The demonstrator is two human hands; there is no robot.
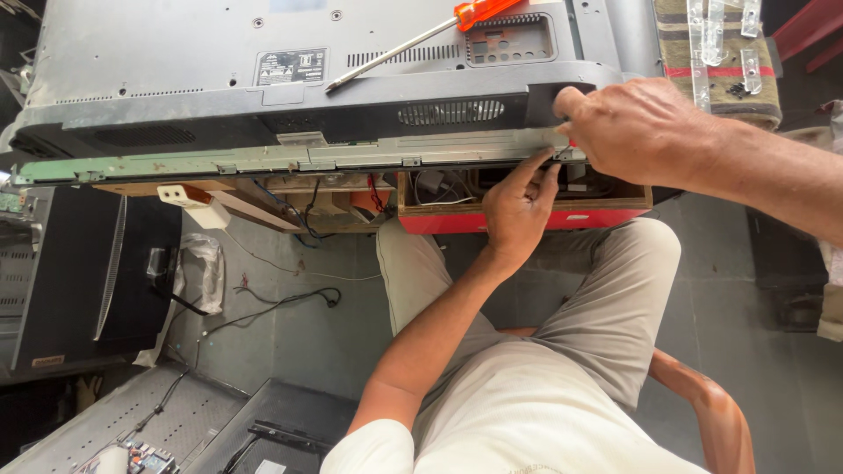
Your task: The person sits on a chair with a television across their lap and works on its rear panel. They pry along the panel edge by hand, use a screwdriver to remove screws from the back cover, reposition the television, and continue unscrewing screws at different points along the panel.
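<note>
Television [290,44]: lies face down on the worktop, grey back cover towards you, lower edge overhanging your lap.
Bottom edge strip [290,158]: along the left and middle the metal strip already shows below the cover, so the seam appears parted there.
Screwdriver [413,39]: orange-handled, resting unused on the back cover; screw work looks finished.
Left hand [518,211]: your fingers press together from below into the seam at the right corner.
Right hand [637,127]: your fingers curl over the cover's corner, gripping it; this corner seems the part left to free.
</note>
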